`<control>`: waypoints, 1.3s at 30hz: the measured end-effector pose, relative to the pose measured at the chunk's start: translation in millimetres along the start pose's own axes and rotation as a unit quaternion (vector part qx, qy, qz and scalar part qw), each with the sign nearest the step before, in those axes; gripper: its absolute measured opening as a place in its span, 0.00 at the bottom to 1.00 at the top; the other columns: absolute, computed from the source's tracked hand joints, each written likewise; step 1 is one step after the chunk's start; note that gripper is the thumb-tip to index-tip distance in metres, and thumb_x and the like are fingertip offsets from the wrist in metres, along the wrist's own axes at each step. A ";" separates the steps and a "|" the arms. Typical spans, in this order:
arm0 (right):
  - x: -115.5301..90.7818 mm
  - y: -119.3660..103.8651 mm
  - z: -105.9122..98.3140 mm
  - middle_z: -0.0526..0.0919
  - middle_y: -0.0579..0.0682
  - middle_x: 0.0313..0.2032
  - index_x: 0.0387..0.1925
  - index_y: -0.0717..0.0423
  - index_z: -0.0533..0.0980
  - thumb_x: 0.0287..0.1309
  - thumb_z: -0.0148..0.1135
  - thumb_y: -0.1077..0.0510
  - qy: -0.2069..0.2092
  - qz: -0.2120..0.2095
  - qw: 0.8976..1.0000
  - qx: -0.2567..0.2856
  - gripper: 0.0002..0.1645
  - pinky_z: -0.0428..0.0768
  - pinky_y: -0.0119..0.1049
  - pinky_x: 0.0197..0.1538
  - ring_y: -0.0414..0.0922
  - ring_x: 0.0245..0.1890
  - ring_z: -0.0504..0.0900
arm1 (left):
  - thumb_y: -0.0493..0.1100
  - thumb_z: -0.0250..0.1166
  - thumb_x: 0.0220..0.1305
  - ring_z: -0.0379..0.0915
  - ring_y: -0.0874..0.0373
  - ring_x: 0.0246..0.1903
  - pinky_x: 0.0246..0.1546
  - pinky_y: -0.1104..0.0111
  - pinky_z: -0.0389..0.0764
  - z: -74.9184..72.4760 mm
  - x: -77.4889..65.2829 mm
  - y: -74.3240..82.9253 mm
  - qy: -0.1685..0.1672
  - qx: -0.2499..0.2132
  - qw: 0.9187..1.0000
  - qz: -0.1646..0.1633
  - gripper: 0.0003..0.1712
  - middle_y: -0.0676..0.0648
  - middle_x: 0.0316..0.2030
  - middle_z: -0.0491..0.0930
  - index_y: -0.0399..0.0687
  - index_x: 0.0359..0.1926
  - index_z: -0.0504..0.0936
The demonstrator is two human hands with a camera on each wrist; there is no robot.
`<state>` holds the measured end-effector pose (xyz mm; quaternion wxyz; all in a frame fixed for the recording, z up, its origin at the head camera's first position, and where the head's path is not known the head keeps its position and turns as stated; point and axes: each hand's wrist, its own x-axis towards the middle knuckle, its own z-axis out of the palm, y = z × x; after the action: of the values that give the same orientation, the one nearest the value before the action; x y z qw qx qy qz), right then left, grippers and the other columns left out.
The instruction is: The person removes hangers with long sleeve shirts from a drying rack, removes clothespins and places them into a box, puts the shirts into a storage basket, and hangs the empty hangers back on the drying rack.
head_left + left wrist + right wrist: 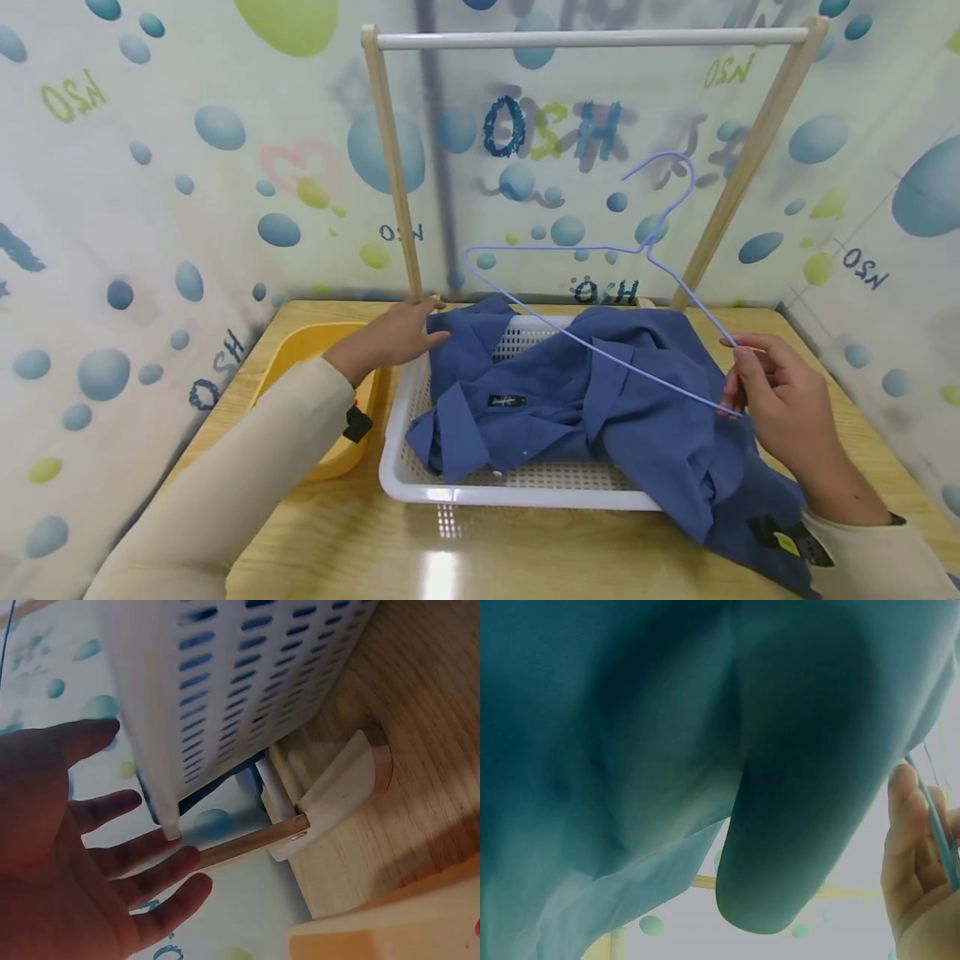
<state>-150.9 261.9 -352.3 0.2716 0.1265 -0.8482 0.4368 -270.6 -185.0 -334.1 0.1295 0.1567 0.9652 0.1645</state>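
A blue collared shirt point(652, 437) lies bunched in a white perforated basket point(525, 497), its lower end hanging over the front right rim. My right hand point(783, 396) pinches one corner of a thin light-blue clothes hanger point(555, 247), which is tilted above the shirt with its hook upward. Shirt cloth point(795, 750) fills most of the right wrist view, the hanger wire point(939, 832) crossing my fingers at the right edge. At the basket's back left corner is my left hand point(401, 329), fingers extended; in the left wrist view they are spread beside the rim point(146, 750).
Behind the basket stands a wooden rack with a white crossbar point(592, 39). A yellow tub point(300, 346) sits left of the basket, partly under my left forearm. The wooden table point(337, 533) meets patterned walls on three sides.
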 end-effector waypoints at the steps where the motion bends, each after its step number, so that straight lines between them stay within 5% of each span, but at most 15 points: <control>1: 0.5 1.5 1.1 0.76 0.38 0.18 0.52 0.65 0.76 0.72 0.52 0.66 0.000 -0.001 1.000 -0.002 0.12 0.77 0.22 0.21 0.33 0.13 0.76 | 0.57 0.55 0.74 0.54 0.36 0.74 0.71 0.44 0.60 1.0 2.6 -0.4 -0.013 0.003 1.000 -0.001 0.38 0.35 0.75 0.56 0.47 0.77 0.57; 6: 3.9 3.6 6.7 0.76 0.37 0.18 0.52 0.64 0.77 0.72 0.53 0.64 0.008 0.008 1.000 -0.006 0.12 0.76 0.22 0.21 0.33 0.13 0.76 | 0.58 0.55 0.74 0.58 0.38 0.73 0.72 0.46 0.61 6.1 13.9 -4.1 -0.047 0.005 0.999 0.002 0.42 0.36 0.75 0.58 0.47 0.79 0.51; 11: 6.2 3.2 12.0 0.76 0.38 0.18 0.52 0.64 0.77 0.72 0.54 0.64 0.014 0.020 1.000 -0.005 0.12 0.76 0.22 0.22 0.33 0.13 0.75 | 0.57 0.55 0.74 0.62 0.38 0.71 0.71 0.47 0.63 9.4 20.4 -5.5 -0.035 0.025 0.999 0.005 0.40 0.36 0.73 0.63 0.45 0.77 0.55; 22: 5.2 7.2 17.4 0.75 0.35 0.18 0.50 0.65 0.77 0.71 0.55 0.65 0.022 0.023 0.999 -0.002 0.11 0.74 0.21 0.23 0.32 0.13 0.74 | 0.49 0.62 0.71 0.76 0.42 0.59 0.62 0.51 0.75 14.2 27.2 -7.8 0.089 0.058 0.993 0.043 0.22 0.42 0.61 0.79 0.46 0.61 0.80; 33: 4.8 10.3 23.5 0.74 0.32 0.16 0.47 0.66 0.79 0.70 0.55 0.65 0.059 0.024 0.998 -0.009 0.10 0.72 0.19 0.22 0.29 0.12 0.73 | 0.47 0.64 0.70 0.84 0.49 0.43 0.41 0.55 0.83 14.7 17.8 4.8 0.175 0.094 0.979 0.034 0.12 0.48 0.46 0.88 0.57 0.51 0.88; 39: 6.7 14.1 26.6 0.73 0.30 0.16 0.48 0.66 0.79 0.69 0.56 0.66 0.068 0.017 0.997 -0.017 0.11 0.71 0.18 0.21 0.27 0.12 0.72 | 0.47 0.63 0.71 0.84 0.49 0.44 0.42 0.55 0.83 8.5 12.8 13.9 0.191 0.085 0.977 0.034 0.12 0.49 0.46 0.87 0.56 0.51 0.88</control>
<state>-172.0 248.8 -370.5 0.3233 0.0780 -0.8371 0.4344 -276.2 -165.7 -339.4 -0.0766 0.1661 0.9766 0.1129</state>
